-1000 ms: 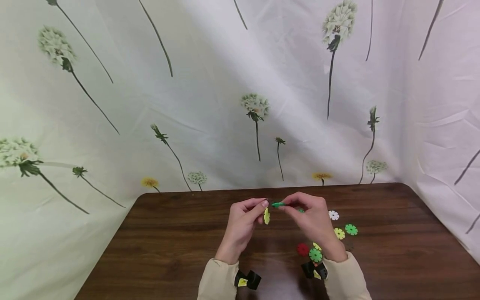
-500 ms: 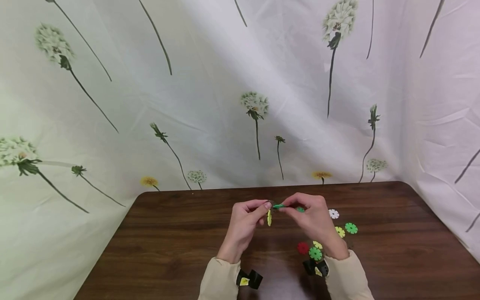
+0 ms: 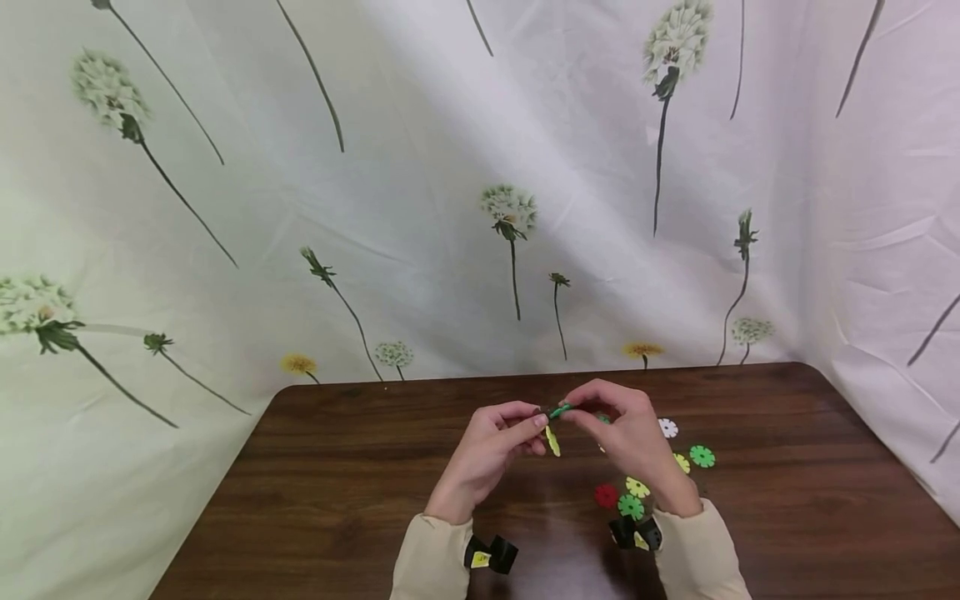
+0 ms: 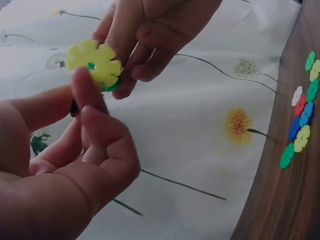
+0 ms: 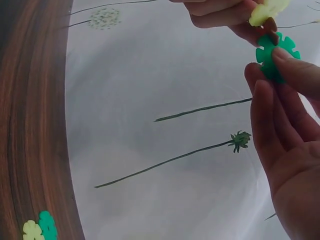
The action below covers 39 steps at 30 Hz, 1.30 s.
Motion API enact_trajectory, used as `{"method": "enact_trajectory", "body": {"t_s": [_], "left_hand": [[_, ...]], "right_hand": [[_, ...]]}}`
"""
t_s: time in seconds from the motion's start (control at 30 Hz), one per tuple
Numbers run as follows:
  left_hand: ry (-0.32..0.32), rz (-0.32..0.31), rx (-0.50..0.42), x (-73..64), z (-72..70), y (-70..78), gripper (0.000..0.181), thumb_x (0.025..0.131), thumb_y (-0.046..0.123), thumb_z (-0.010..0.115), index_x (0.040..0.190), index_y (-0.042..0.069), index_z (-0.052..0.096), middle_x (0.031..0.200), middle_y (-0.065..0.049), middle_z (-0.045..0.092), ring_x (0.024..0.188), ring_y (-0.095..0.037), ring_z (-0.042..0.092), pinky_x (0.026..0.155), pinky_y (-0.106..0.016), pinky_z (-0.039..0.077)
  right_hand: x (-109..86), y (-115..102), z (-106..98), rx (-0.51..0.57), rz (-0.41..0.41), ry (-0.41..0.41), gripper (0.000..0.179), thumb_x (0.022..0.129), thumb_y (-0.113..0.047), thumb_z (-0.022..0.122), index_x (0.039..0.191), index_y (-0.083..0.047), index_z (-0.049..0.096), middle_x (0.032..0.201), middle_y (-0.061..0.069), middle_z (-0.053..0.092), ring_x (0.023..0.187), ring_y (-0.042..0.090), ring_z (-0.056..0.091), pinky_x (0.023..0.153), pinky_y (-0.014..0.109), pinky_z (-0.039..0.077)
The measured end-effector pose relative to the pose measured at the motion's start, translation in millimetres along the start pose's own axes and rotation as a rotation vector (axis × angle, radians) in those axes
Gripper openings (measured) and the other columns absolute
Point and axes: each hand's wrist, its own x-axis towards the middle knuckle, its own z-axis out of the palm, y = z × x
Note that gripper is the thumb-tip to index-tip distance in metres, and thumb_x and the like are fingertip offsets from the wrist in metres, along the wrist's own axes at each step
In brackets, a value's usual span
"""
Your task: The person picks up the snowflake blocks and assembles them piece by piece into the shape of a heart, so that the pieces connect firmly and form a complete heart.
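Note:
Both hands meet above the far part of the table. My left hand [image 3: 487,450] pinches a dark brown notched interlocking disc [image 4: 74,108], mostly hidden by the fingers. A yellow disc [image 4: 102,64] stands out from that brown one, hanging below the fingertips in the head view [image 3: 553,442]. Between thumb and fingers, my right hand [image 3: 628,433] pinches a green interlocking disc [image 5: 269,60]. In the right wrist view the green disc's upper edge is right at the brown disc [image 5: 272,26].
On the brown wooden table [image 3: 337,492], loose discs lie around and beyond the right forearm: red [image 3: 606,496], green [image 3: 631,507], yellow [image 3: 637,487], white [image 3: 668,427] and others. Blue discs [image 4: 295,129] show in the left wrist view. A flower-print cloth [image 3: 420,208] hangs behind.
The left hand has moved slightly right, bringing its discs up to the green one. The yellow disc has tilted, and the green disc has turned to slant upward.

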Motion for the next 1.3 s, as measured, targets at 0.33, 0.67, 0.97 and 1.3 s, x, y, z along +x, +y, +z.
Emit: {"method": "enact_trajectory", "body": {"t_s": [0.33,0.67,0.97,1.3], "left_hand": [[-0.063,0.002,-0.015,2.0,-0.6,-4.9,0.017,0.093,0.004,0.061,0.108,-0.003,0.061,0.084,0.005,0.069,0.069,-0.007,0.067,0.073,-0.023,0.055],[0.013,-0.023,-0.046,3.0,-4.6,-4.8,0.009,0.092,0.004,0.061,0.1,0.006,0.059,0.085,0.0,0.066,0.076,-0.009,0.07,0.073,-0.021,0.053],[0.04,0.042,-0.18,5.9,-5.5,-5.6,0.017,0.09,-0.006,0.059,0.095,0.009,0.052,0.087,0.001,0.068,0.081,-0.013,0.073,0.075,-0.02,0.055],[0.058,0.053,-0.201,7.8,-6.3,-5.2,0.03,0.09,-0.007,0.058,0.116,0.0,0.047,0.089,0.0,0.07,0.087,-0.015,0.073,0.078,-0.021,0.055]], "right_hand": [[-0.7,3.2,1.3,-0.018,-0.049,-0.023,0.018,0.087,-0.002,0.068,0.104,-0.008,0.072,0.106,0.002,0.068,0.093,0.009,0.065,0.074,0.021,0.054],[-3.8,10.3,-18.2,-0.092,0.055,-0.006,0.024,0.093,-0.01,0.064,0.116,-0.014,0.067,0.11,0.005,0.068,0.091,0.007,0.064,0.076,0.021,0.054],[-11.5,29.0,-52.7,-0.137,0.182,0.103,0.022,0.095,-0.015,0.062,0.115,-0.01,0.067,0.109,0.009,0.069,0.092,0.001,0.061,0.077,0.014,0.049],[-34.0,55.9,-96.2,-0.243,0.382,0.283,0.032,0.094,-0.026,0.063,0.117,-0.004,0.066,0.097,-0.03,0.06,0.09,-0.005,0.055,0.074,0.009,0.044]]}}
